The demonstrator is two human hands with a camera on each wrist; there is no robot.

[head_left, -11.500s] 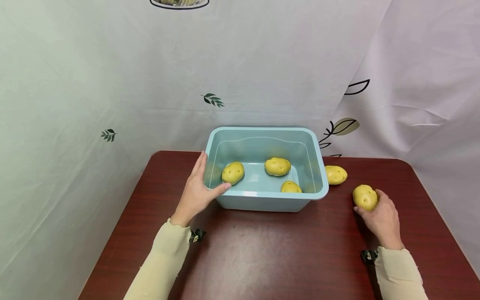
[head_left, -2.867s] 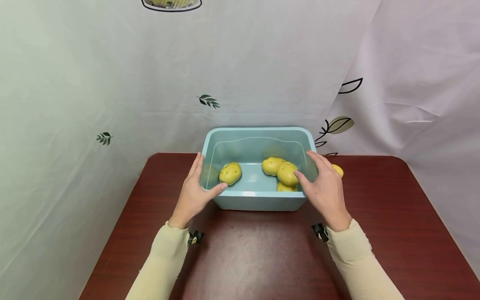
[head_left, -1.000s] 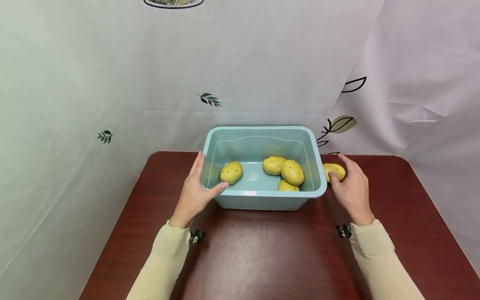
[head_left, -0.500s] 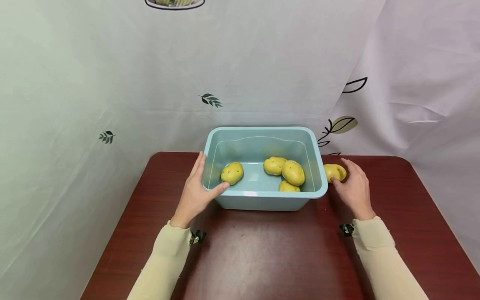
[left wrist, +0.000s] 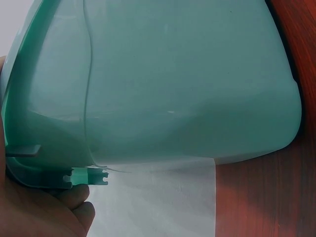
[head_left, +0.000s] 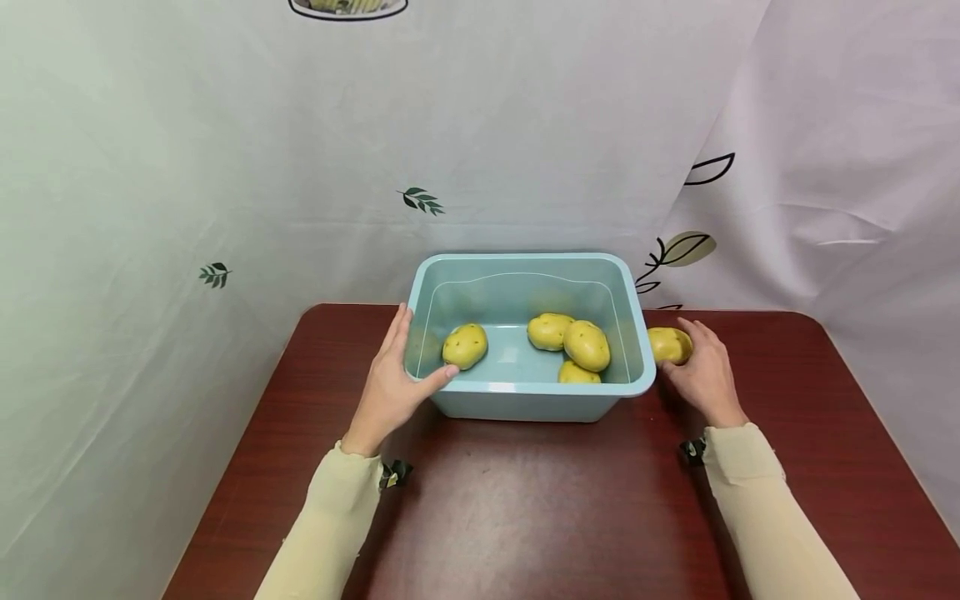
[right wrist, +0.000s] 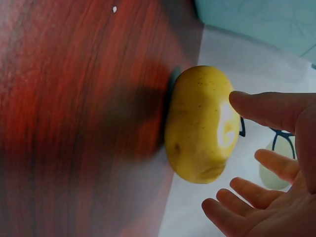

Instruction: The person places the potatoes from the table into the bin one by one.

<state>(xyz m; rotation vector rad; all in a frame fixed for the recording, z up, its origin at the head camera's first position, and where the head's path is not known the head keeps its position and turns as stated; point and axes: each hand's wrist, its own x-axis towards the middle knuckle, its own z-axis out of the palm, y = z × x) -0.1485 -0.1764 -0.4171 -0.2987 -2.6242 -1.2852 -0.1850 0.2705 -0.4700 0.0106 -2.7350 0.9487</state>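
A pale blue plastic tub point(head_left: 517, 406) stands on the table with several yellow potatoes inside, among them a single potato point(head_left: 465, 347) at the left and a heaped potato point(head_left: 587, 346) at the right. My left hand point(head_left: 392, 387) holds the tub's front left corner, thumb over the front rim; in the left wrist view its fingertips point(left wrist: 81, 207) curl below the rim. Outside the tub's right side lies another potato point(head_left: 669, 344). My right hand point(head_left: 703, 371) is around its near right end. In the right wrist view the thumb meets that potato point(right wrist: 200, 126) while the spread fingers stand apart from it.
The dark red wooden table point(head_left: 510, 508) extends in front of the tub and to both sides. A pale cloth point(head_left: 517, 125) with leaf prints hangs behind the table. A small white speck point(right wrist: 114, 9) lies on the wood.
Earlier, my right hand brought a potato from the table into the tub and let go. It then moved right to the outside potato, and its thumb and fingers have come closer. The left hand stayed.
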